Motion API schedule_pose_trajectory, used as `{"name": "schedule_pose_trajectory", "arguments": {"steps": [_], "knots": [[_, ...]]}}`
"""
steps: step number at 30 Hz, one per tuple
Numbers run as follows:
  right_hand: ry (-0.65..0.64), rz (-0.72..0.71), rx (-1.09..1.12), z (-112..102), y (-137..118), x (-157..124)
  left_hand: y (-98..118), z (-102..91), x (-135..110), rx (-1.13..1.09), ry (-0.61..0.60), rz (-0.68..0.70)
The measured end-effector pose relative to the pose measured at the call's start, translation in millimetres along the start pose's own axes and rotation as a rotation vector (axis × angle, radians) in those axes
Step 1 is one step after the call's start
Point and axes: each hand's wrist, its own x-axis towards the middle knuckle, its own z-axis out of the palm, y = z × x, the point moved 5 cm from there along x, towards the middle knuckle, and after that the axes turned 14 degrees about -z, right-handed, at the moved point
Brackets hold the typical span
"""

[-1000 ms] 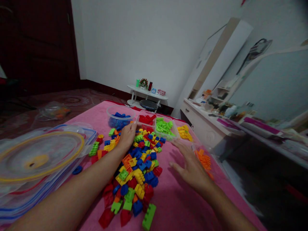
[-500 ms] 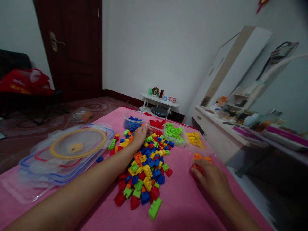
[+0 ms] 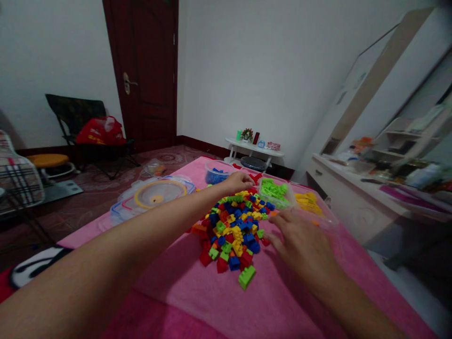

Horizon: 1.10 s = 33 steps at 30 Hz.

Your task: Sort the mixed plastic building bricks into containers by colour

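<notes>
A heap of mixed plastic building bricks (image 3: 236, 230) in red, blue, yellow, green and orange lies in the middle of the pink cloth. My left hand (image 3: 238, 182) reaches across the far side of the heap, beside the tub of red bricks (image 3: 256, 178). Its fingers are curled together, and anything between them is hidden. To the right of the heap, my right hand (image 3: 300, 235) hovers with thumb and fingers apart. An orange brick (image 3: 273, 213) shows near its fingertips. One green brick (image 3: 246, 277) lies at the heap's near end.
Clear tubs hold blue bricks (image 3: 216, 176), green bricks (image 3: 274, 189) and yellow bricks (image 3: 308, 203) along the far side. Stacked lids (image 3: 160, 194) lie at the left. A white dresser (image 3: 339, 188) stands to the right, a chair with a red bag (image 3: 100, 131) at the back left.
The view has turned left. My right hand has moved from the tub of orange bricks to the heap's right edge. My left hand has shifted right, towards the red bricks' tub.
</notes>
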Motion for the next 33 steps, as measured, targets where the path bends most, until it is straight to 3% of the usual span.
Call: {"name": "schedule_pose_trajectory", "arguments": {"steps": [4,7,11,15,18,22,23,27,31,33], "knots": [[0.103,-0.22,0.237,29,-60,4,-5,-10.0,-19,0.03,-0.022,0.042],[0.129,-0.369,0.345,49,-88,11,-25,-18.8,-28,-0.226,-0.006,-0.031],[0.143,-0.336,0.355,63,-77,38,-53,-24.6,-26,-0.766,0.108,-0.244],[0.159,-0.195,0.268,66,-48,62,-63,-31.4,-16,-1.032,0.213,-0.329],[0.237,-0.128,0.233,55,-54,64,-60,-41.9,-6,-1.16,0.24,-0.338],[0.272,-0.281,0.358,40,-105,63,-42,-53.7,11,-1.249,0.212,-0.318],[0.251,-0.249,0.398,40,-114,65,-37,-55.1,14,-1.271,0.199,-0.315],[0.144,-0.159,0.401,52,-138,77,-19,-56.8,19,-1.332,0.163,-0.308],[0.128,-0.412,0.258,71,-163,94,-20,-58.1,14,-1.233,0.23,-0.333],[0.086,-0.457,0.205,83,-168,104,-25,-58.1,10,-1.155,0.268,-0.35]]}}
